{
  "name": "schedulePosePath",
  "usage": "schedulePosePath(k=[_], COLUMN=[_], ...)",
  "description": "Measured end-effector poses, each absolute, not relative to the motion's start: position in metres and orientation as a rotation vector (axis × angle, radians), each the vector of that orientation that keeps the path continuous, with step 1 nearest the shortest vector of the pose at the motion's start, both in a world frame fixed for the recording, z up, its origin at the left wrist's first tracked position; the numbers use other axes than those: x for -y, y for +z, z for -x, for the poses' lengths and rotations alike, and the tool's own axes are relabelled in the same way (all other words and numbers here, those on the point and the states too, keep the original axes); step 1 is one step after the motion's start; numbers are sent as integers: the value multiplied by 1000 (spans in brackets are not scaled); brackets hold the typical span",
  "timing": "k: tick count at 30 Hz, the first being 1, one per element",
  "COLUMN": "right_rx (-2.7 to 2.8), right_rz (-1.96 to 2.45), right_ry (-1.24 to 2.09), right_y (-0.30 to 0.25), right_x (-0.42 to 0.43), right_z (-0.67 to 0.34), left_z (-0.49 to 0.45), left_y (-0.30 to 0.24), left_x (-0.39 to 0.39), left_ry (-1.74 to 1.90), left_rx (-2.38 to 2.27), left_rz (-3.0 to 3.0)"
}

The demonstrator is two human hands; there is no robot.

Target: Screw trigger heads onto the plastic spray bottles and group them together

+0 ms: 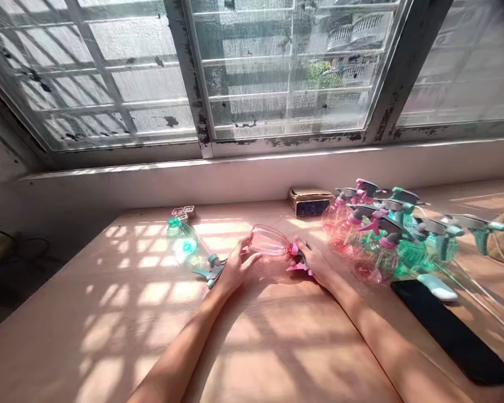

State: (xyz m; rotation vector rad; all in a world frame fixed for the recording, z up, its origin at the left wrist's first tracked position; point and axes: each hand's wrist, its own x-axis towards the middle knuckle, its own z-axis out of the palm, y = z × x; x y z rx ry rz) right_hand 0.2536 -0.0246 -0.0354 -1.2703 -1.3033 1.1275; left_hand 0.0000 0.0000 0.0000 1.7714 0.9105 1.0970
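A clear pink spray bottle (269,240) lies on its side above the table, its base to the left and its neck to the right. My right hand (313,258) is closed around the neck and the grey-and-pink trigger head. At the base end, my left hand (237,264) has its thumb and fingers around the bottle's bottom edge. Beside my left wrist lies a loose grey-and-teal trigger head (213,272). Farther left stands a clear green bottle (182,246) with an open neck and no trigger head on it.
Several pink and green spray bottles (376,260) crowd the right side. In front of them lie a black phone (449,330) and a white-and-teal rounded object (437,287). A cardboard box with a dark display (313,208) and small dark blocks (183,213) stand near the window wall.
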Motion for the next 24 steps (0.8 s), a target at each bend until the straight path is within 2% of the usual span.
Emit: schedulePosePath(k=[4, 10, 14, 19, 24], right_rx=[1371, 1617, 1743, 1738, 1509], right_rz=[1251, 1148, 1082, 1062, 1166], right_ry=[985, 475, 285, 290, 500], right_y=[-35, -19, -9, -11, -13], right_x=[29, 48, 57, 57, 52], right_z=[-250, -251, -246, -235, -235], left_z=[2, 2, 4, 8, 4], left_y=[3, 15, 19, 19, 24], left_x=[5, 11, 10, 5, 9], left_ry=[1122, 1161, 1153, 1086, 1080], left_rx=[-941, -920, -920, -978, -961], left_rz=[-1736, -1706, -1651, -1611, -1615])
